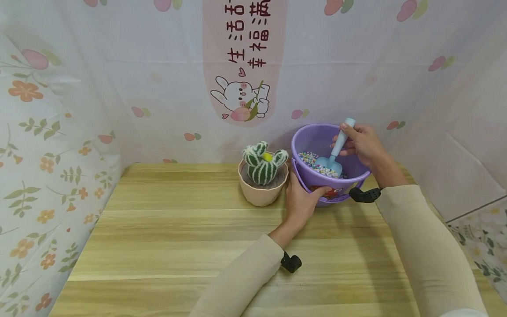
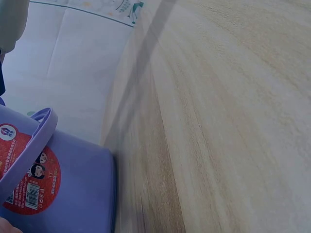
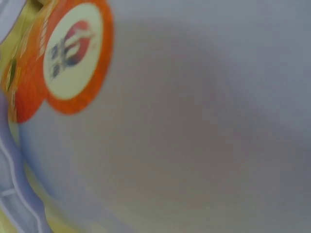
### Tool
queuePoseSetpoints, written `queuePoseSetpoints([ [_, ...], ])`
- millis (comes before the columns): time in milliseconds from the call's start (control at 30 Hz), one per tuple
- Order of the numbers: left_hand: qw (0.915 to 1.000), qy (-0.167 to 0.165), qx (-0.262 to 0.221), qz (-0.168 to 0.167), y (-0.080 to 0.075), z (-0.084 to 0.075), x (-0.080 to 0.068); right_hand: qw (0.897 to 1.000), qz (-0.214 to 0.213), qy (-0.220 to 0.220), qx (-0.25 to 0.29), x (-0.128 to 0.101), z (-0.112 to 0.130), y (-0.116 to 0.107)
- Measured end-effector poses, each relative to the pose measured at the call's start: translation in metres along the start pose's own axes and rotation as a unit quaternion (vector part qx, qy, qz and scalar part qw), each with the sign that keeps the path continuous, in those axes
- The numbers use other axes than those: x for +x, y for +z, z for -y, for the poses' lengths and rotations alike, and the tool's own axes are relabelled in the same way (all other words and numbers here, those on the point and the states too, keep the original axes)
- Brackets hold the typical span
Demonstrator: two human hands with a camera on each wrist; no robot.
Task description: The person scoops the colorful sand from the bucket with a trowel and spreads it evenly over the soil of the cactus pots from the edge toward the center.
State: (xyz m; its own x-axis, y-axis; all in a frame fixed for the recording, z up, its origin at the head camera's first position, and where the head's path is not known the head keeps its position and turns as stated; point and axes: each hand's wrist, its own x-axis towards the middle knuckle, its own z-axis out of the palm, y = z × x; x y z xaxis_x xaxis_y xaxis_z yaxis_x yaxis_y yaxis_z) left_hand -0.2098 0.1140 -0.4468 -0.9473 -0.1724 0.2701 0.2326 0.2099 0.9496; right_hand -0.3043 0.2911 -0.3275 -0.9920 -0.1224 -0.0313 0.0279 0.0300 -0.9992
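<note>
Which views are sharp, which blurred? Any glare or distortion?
Head view: sharp, evenly lit, soft shadows under the purple plastic bucket, wide-angle bending of the wooden table edges. Left wrist view: bucket sticker readable, wood grain smeared toward the far side. Right wrist view: fully out of focus, too close to the bucket wall, only an orange sticker blob.

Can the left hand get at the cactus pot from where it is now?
Probably yes. The left hand grips the purple bucket right beside the cactus pot, with nothing standing between them; it would have to let go of the bucket first.
</note>
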Motion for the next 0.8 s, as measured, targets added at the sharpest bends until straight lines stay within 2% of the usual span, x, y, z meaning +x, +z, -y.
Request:
queuePoseSetpoints([
  [267,1.0,0.0,0.002,0.001,0.0012,0.0004,-0.0001,1.0,-0.007,0.005,0.006,0.0003,0.0003,-0.0007],
  [800,1.0,-0.002,0.005,0.0,0.0007,-0.0002,-0.0003,0.998,-0.029,-0.008,0.062,-0.0019,0.0015,0.0005],
])
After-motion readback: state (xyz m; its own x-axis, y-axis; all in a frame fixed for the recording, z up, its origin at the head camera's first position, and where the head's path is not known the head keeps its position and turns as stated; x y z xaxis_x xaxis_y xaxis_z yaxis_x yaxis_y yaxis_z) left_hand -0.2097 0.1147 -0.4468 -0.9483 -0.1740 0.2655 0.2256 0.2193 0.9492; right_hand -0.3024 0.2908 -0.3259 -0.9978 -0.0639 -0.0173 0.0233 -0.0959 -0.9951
